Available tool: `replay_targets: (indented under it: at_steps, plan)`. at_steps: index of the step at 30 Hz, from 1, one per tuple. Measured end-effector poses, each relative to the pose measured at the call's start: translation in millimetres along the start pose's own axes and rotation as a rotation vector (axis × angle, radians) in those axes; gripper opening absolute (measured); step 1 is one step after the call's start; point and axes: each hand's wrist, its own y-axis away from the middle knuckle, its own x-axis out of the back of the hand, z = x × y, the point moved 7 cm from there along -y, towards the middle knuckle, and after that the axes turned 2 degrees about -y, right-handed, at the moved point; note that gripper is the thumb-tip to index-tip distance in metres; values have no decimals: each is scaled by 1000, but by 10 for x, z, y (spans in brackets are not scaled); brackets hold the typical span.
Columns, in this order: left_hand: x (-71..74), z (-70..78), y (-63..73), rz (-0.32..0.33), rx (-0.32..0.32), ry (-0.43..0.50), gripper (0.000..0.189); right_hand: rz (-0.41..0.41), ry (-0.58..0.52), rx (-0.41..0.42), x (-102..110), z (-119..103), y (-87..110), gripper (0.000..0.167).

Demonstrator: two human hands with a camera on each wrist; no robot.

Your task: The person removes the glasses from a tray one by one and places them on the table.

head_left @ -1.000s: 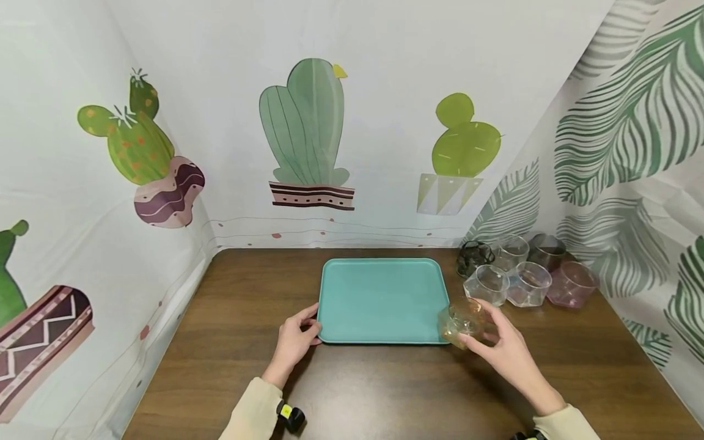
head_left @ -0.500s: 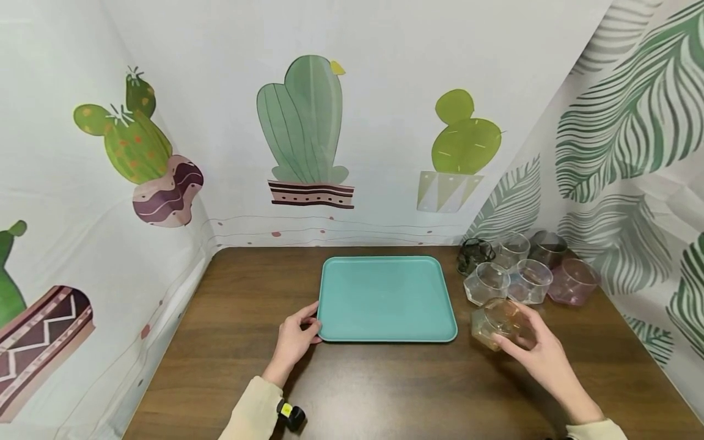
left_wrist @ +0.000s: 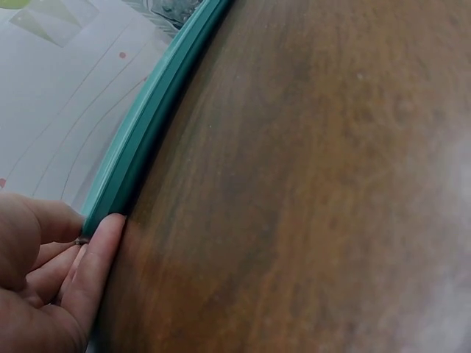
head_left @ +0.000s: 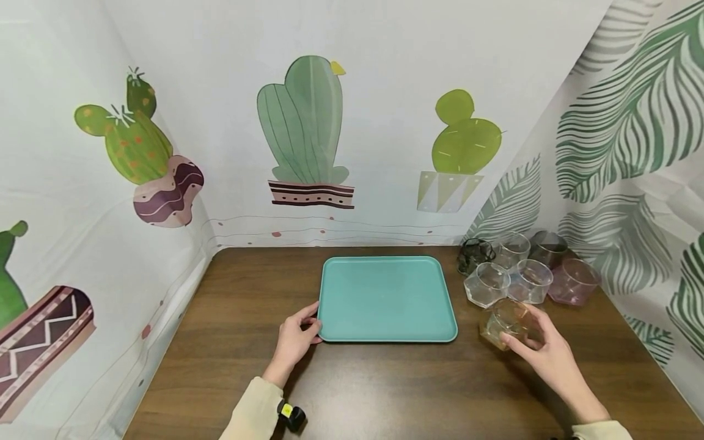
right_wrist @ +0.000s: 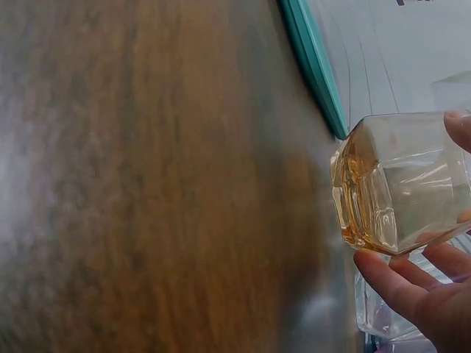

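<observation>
A turquoise rectangular tray (head_left: pixel 387 299) lies flat on the wooden table. My left hand (head_left: pixel 294 343) pinches its near left corner; in the left wrist view the tray's rim (left_wrist: pixel 140 125) runs between thumb and fingers. Right of the tray, my right hand (head_left: pixel 552 357) holds an amber-tinted clear glass (head_left: pixel 495 324) between thumb and fingers. That glass (right_wrist: pixel 397 184) has a faceted, thicker base and looks empty in the right wrist view. Whether its base touches the table is hard to tell.
Behind the right hand stand several glasses, including a clear one (head_left: pixel 487 286), a pink one (head_left: pixel 574 282) and a dark grey one (head_left: pixel 547 249). A black, net-like object (head_left: pixel 474 256) is beside them. Printed fabric (head_left: pixel 385 232) hangs along the table's back edge.
My right hand has carried the amber glass rightward, from overlapping the tray's right edge to beside it, with only a small shift lately. The left hand and the tray have stayed put.
</observation>
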Motion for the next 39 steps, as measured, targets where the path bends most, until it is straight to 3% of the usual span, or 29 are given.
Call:
replay_targets:
  at_steps: [16,32,35,39]
  plan:
    - [11,35,8,1,9,17,46,2,-12,-7,-5,40,-3,74]
    - [25,91,48,-12,-30,51,44,-37,16,-16,-18,22,-10,76]
    - [38,87,62,-32,-27,66,44,-29,62,23,7,-56,-13,75]
    - [91,74,69,-39,-13,54,39,71,149,146,106,-296,-26,66]
